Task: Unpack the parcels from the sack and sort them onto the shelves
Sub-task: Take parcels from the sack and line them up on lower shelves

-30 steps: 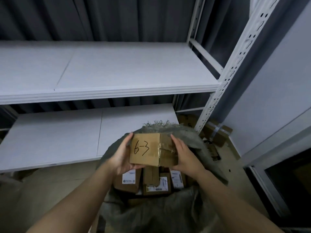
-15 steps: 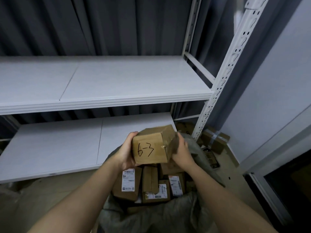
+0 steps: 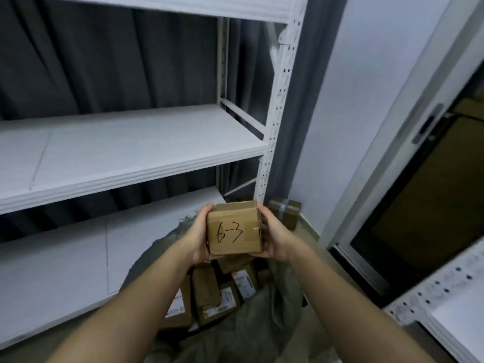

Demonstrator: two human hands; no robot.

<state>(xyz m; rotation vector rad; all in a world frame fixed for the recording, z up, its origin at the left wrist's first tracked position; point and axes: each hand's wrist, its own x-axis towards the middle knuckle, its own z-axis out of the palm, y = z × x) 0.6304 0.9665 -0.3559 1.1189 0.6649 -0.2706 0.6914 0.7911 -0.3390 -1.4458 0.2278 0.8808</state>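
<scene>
Box [image 3: 234, 227] higher, before white shelves [image 3: 136, 150]

We cannot read the labels on the parcels [image 3: 209, 297] in the sack [image 3: 235, 334], our forearms cover some, and the top shelf [image 3: 183, 6] is cut off.

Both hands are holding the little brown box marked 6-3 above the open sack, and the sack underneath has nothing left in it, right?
Not quite. The head view shows both the left hand and the right hand holding the box marked 6-3 above the open sack, but the sack is not empty: several more labelled parcels lie inside it.
</scene>
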